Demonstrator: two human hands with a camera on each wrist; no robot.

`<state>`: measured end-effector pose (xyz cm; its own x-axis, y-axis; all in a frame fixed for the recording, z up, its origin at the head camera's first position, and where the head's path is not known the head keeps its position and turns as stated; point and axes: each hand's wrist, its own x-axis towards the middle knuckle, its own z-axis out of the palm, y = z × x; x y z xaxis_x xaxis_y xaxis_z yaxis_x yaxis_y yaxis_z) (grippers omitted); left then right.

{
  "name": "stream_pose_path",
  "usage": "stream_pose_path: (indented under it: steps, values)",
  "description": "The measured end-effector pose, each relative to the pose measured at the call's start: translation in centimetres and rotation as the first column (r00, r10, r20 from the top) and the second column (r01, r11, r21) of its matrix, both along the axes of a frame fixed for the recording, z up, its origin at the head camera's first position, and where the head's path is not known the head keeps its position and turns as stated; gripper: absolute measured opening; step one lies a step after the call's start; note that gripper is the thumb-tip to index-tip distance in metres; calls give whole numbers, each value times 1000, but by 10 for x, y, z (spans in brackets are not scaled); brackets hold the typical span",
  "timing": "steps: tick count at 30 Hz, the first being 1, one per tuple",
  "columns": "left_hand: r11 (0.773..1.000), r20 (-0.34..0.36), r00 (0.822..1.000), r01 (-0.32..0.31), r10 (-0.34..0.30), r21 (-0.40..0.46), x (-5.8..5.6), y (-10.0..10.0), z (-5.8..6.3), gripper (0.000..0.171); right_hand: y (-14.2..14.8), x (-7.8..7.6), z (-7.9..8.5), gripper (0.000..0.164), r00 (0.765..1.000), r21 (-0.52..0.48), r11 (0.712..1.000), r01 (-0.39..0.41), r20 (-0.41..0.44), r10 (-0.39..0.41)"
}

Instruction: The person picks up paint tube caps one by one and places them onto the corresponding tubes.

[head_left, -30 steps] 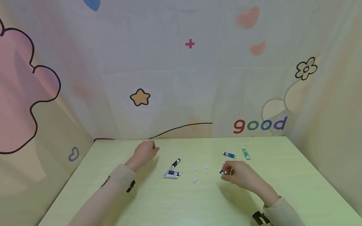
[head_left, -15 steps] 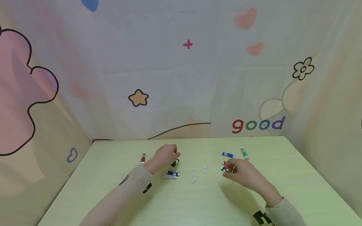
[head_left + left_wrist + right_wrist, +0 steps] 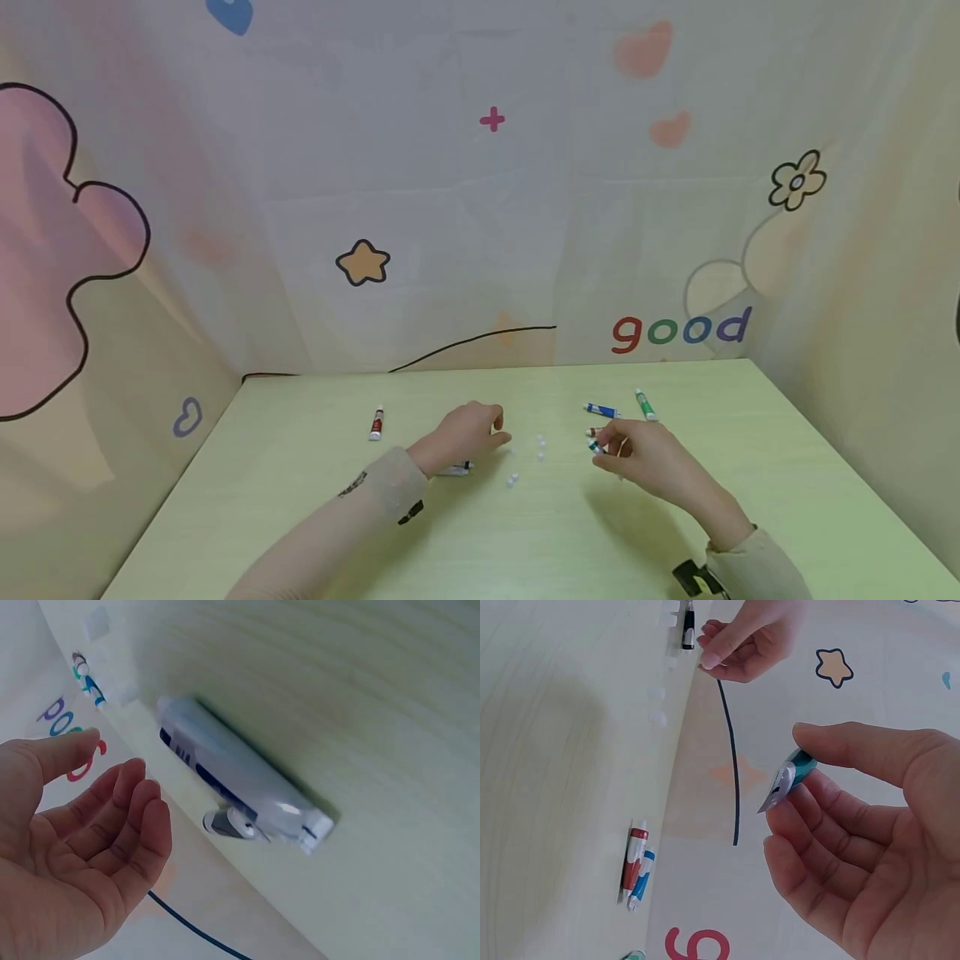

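My right hand [image 3: 651, 454] pinches a small teal paint tube [image 3: 793, 776] between thumb and fingers, held above the table. In the right wrist view its flat silver end points away from the palm. My left hand [image 3: 465, 433] hovers over the middle of the table, fingers loosely bent and holding nothing. Below it lies a white paint tube [image 3: 232, 765] with dark blue print, and a black paint tube [image 3: 229, 823] lies beyond. In the head view the left hand and wrist partly cover these tubes. Small white pieces [image 3: 541, 442] lie between the hands.
A red paint tube [image 3: 377, 423] lies at the left. Near the right hand are a brownish-red tube [image 3: 634, 859], a blue tube [image 3: 602, 411] and a green tube [image 3: 646, 405]. A printed cloth [image 3: 450, 208] hangs behind the table [image 3: 525, 550].
My left hand has moved right, away from the red paint tube, across the black one towards the white pieces. The right hand keeps the teal tube nearly in place, turning it slightly.
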<state>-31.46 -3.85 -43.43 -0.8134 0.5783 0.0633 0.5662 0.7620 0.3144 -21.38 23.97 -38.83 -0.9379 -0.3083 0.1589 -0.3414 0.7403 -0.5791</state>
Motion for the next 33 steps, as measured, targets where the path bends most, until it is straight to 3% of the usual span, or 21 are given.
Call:
stream_pose_path:
  steps: [7, 14, 20, 27, 33]
  values:
    - [998, 49, 998, 45, -43, -41, 3, 11, -11, 29, 3, 1, 0, 13, 1000, 2, 1000, 22, 2, -22]
    - [993, 56, 994, 101, -98, -54, 5, 21, -17, 19, 5, 1, 1, 15, 1000, 2, 1000, 24, 7, -24]
    - [992, 37, 992, 124, -123, -34, 6, 27, -14, 6, 6, -1, 2, 15, 1000, 9, 1000, 15, -15, -15]
    - [992, 16, 992, 125, -125, -26, 6, 25, -11, 3, 6, -1, 3, 16, 1000, -1, 1000, 15, -15, -15]
    - [991, -11, 992, 129, -128, 40, 3, 18, 2, 6, 7, 1, 7, 14, 998, -7, 1000, 26, -50, -26]
